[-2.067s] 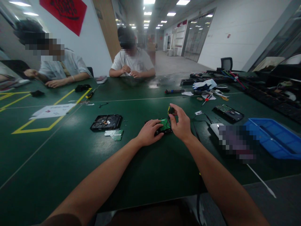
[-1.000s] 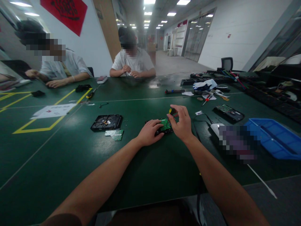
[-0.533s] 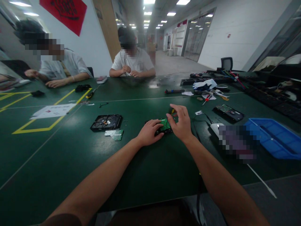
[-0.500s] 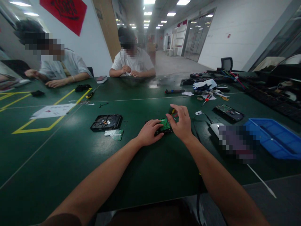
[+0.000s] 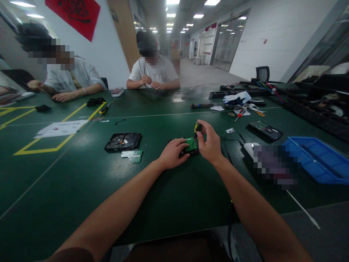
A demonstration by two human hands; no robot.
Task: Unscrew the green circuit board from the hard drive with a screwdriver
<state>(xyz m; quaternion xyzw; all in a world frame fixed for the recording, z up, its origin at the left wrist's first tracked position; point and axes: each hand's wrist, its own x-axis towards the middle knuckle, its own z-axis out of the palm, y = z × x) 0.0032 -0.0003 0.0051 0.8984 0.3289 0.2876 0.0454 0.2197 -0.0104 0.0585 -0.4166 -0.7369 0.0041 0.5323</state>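
A hard drive with a green circuit board (image 5: 191,144) lies on the green table in front of me. My left hand (image 5: 173,153) grips its left side, fingers over the top and thumb along the near edge. In my right hand (image 5: 209,142) is a small yellow and black screwdriver (image 5: 196,128), held nearly upright, its shaft pointing down to the board. Whether the tip sits in a screw is too small to tell. Left of my hands are an opened black hard drive (image 5: 123,141) and a loose circuit board (image 5: 136,156).
A blue tray (image 5: 321,160) and a pixelated object (image 5: 275,165) are at right, near another hard drive (image 5: 265,131). Behind lie gloves (image 5: 237,98), a red screwdriver (image 5: 240,115) and cables. Two people sit across the table. A paper sheet (image 5: 61,128) lies at left.
The screwdriver handle now shows more fully between my right fingers, and that hand's fingers have shifted around it. My left hand and the drive have stayed in place.
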